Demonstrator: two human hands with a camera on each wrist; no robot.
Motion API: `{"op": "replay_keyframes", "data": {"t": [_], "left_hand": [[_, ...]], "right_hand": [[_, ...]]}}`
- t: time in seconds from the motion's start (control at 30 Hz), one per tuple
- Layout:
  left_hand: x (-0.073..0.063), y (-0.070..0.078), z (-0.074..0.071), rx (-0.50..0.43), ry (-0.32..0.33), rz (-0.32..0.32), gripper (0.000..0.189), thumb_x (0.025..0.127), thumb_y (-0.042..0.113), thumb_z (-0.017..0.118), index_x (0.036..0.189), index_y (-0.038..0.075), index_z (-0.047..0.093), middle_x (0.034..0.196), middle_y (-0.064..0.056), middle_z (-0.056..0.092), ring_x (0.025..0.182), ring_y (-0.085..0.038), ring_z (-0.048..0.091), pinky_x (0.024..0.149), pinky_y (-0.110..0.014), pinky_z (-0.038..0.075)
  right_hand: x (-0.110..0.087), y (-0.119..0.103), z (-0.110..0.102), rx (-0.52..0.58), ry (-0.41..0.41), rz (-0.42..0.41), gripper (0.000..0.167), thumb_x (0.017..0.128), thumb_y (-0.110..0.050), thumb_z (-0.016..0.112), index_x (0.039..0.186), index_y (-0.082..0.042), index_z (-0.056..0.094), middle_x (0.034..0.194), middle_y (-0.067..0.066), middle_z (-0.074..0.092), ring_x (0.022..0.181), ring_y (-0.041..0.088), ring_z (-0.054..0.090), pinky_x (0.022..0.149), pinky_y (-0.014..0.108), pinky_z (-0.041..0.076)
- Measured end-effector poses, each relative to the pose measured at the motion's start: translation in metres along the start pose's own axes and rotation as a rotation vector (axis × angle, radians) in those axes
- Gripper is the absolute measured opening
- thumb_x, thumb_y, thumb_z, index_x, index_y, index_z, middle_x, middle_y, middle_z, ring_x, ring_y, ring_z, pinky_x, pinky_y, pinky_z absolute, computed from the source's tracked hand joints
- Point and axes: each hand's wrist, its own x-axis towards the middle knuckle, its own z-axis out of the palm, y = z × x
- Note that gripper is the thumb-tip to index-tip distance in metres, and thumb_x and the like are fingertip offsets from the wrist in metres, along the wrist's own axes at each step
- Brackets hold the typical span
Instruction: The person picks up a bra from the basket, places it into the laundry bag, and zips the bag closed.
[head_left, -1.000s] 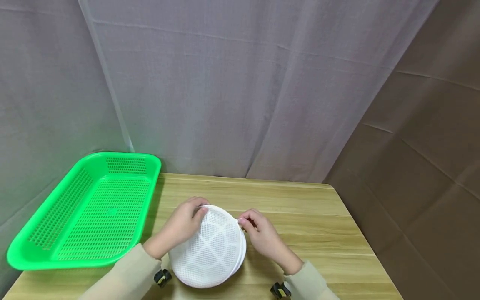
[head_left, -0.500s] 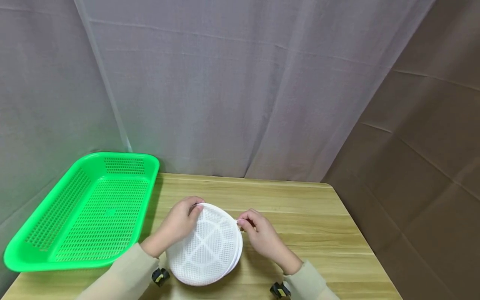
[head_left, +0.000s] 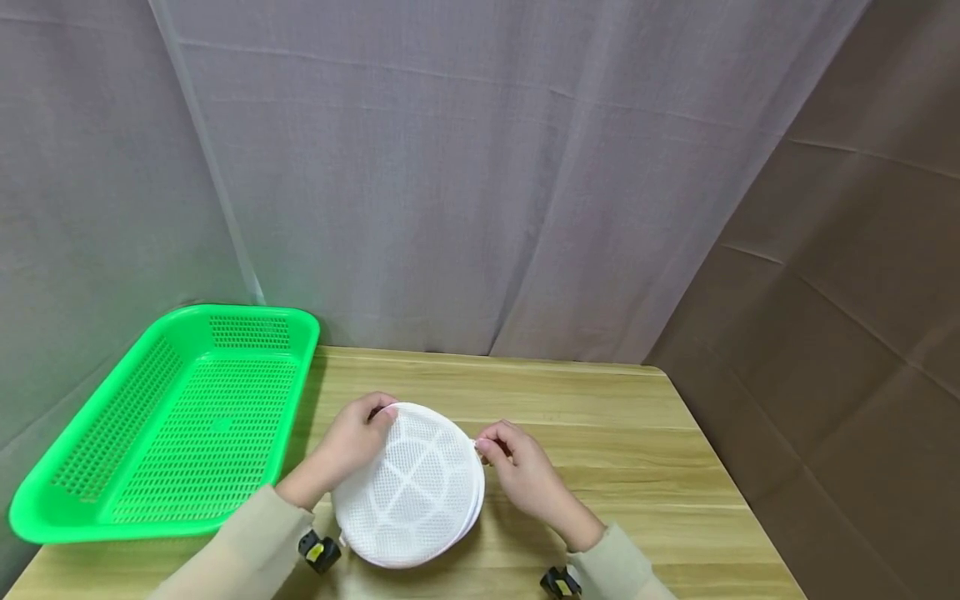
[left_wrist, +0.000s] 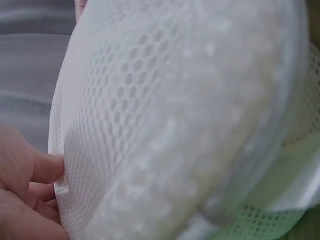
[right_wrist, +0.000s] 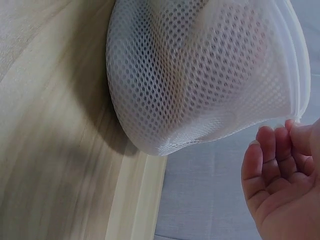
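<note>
A round white mesh laundry bag (head_left: 408, 492) with a ribbed pattern on its top is held just over the table, tilted toward the head camera. My left hand (head_left: 358, 437) grips its upper left rim, thumb on the top face and fingers behind, mostly hidden. At the bag's right edge my right hand (head_left: 521, 467) pinches a small bit by the seam between thumb and index finger; whether this is a zipper pull cannot be made out. In the right wrist view the mesh side (right_wrist: 200, 75) sags in folds, and the other fingers (right_wrist: 252, 165) are loosely curled.
A large green plastic basket (head_left: 296, 417) with slotted walls stands to the left on the wooden table (head_left: 600, 417). Grey cloth (head_left: 420, 167) hangs behind the table, and brown cloth (head_left: 840, 333) hangs at the right side.
My left hand has slid a little to the left along the rim, and the bag has shifted slightly left with it. My right hand keeps its pinch in nearly the same place.
</note>
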Motion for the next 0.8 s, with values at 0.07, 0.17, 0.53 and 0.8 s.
{"op": "replay_keyframes", "data": {"t": [0.07,0.17,0.53,0.8], "left_hand": [[0.000,0.000,0.000,-0.022,-0.002,-0.030,0.018,0.099,0.012,0.052,0.106,0.004,0.066,0.095,-0.005,0.065,0.088,-0.019,0.057,0.083,-0.038,0.046],[0.000,0.002,0.002,-0.022,0.000,-0.005,0.017,0.099,0.010,0.051,0.107,0.003,0.064,0.097,-0.007,0.065,0.091,-0.021,0.058,0.085,-0.041,0.046],[-0.008,0.020,0.017,0.132,-0.062,0.194,0.033,0.093,0.014,0.064,0.124,0.003,0.059,0.126,-0.014,0.058,0.123,-0.031,0.050,0.104,-0.048,0.037],[-0.008,0.017,0.017,0.112,0.006,0.202,0.014,0.091,0.007,0.065,0.105,0.007,0.067,0.107,-0.008,0.065,0.107,-0.026,0.059,0.095,-0.045,0.045]], "right_hand": [[0.000,0.000,0.001,0.004,0.000,0.016,0.015,0.099,-0.027,0.053,0.092,-0.018,0.062,0.083,-0.006,0.060,0.078,0.014,0.059,0.070,0.028,0.051],[0.000,-0.001,0.002,0.010,0.009,0.042,0.015,0.100,-0.026,0.052,0.094,-0.017,0.063,0.082,-0.008,0.061,0.078,0.014,0.059,0.071,0.028,0.050],[0.002,-0.020,0.001,0.040,0.057,0.064,0.011,0.099,-0.012,0.054,0.092,-0.010,0.062,0.082,0.000,0.060,0.079,0.014,0.055,0.069,0.028,0.048],[0.002,-0.008,0.004,0.030,0.057,0.052,0.010,0.098,-0.016,0.057,0.090,-0.016,0.063,0.081,-0.003,0.060,0.078,0.013,0.056,0.070,0.029,0.048]]}}
